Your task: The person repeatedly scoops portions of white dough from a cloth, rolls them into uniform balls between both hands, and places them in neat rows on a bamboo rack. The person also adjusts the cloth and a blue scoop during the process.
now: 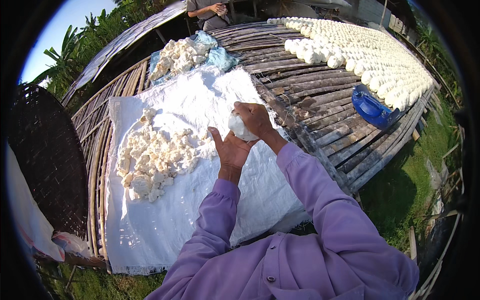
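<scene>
Between my two hands is a rounded white doughy lump [239, 128] over the white woven sheet [200, 220]. My right hand [256, 120] curls around its upper right side and grips it. Below it, my left hand [234, 150] is turned palm up, thumb spread away, with its fingers reaching under the lump and supporting it; their tips are hidden. A heap of crumbly off-white pieces [155, 160] lies on the sheet to the left of my hands.
Another off-white heap [182, 56] rests on blue sheeting [220, 59] farther back. Many shaped white lumps [370, 57] stand in rows on the bamboo platform [320, 100], near a blue plastic container [372, 107]. A dark woven tray [50, 160] is at left. Another person [210, 12] stands beyond.
</scene>
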Demonstrator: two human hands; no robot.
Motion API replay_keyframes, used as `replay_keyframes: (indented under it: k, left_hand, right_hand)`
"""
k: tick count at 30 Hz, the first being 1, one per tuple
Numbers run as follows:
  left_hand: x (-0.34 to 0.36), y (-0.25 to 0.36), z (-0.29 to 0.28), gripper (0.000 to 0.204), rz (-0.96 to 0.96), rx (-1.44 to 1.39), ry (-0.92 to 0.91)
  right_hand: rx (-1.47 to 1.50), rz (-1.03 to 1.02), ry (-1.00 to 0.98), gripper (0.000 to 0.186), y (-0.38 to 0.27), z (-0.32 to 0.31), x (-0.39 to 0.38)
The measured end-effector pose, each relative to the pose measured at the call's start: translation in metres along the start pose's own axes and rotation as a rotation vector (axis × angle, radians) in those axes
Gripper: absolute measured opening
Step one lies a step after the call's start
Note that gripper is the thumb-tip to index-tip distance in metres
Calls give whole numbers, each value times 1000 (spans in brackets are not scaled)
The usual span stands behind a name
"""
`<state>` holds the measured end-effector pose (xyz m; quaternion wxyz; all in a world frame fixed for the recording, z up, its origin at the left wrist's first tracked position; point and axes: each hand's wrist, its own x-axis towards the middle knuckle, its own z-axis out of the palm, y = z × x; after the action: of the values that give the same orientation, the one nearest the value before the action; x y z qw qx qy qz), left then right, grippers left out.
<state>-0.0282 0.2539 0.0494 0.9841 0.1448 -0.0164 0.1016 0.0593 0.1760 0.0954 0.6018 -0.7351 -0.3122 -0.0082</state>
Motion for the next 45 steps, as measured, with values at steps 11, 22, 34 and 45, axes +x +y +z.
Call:
replay_keyframes:
  k: [11, 22, 34, 45]
  left_hand:
    - [36, -20, 12, 88, 102, 170, 47]
    - [81, -61, 10, 91, 145, 120, 89]
    - [157, -70, 28, 94, -47, 129, -106]
    - [207, -80, 85, 99, -85, 227, 106]
  right_hand:
    - [-419, -394, 2, 48, -35, -50, 30]
    - [-234, -321, -25, 47, -4, -101, 40]
    - [-129, -113, 204, 50, 40, -128, 105]
    - [-45, -258, 41, 38, 43, -165, 139]
